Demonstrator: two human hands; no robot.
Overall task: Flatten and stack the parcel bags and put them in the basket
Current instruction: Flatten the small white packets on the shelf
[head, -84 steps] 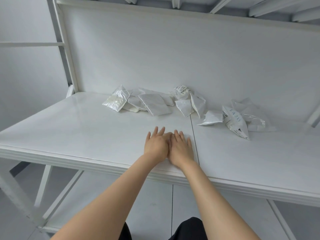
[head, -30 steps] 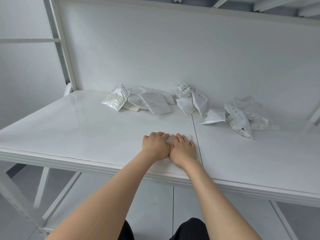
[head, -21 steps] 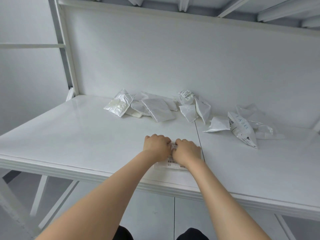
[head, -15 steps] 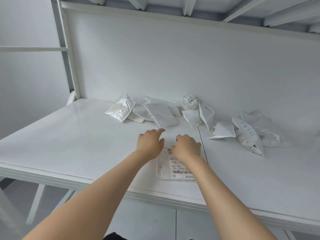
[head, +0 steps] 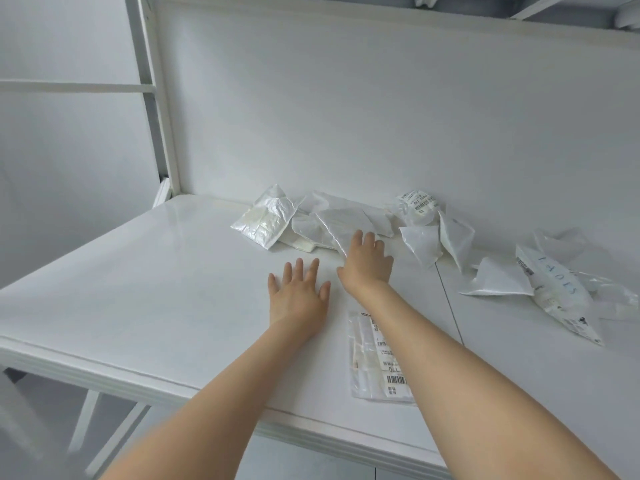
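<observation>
The table [head: 138, 289] is finished in a smooth, glossy white, and light is reflected in it. The back panel [head: 346, 116] is seen as matt white, and the frame [head: 152, 98] as painted white, seemingly metal. The flat bag [head: 363, 362] is made of thin, clear, creased plastic and is faced with a matt paper label [head: 391, 368]. The pearly bag [head: 265, 218] is covered in wrinkled, shiny film. The crumpled bags [head: 420, 242] are made of soft white plastic with a dull sheen.
</observation>
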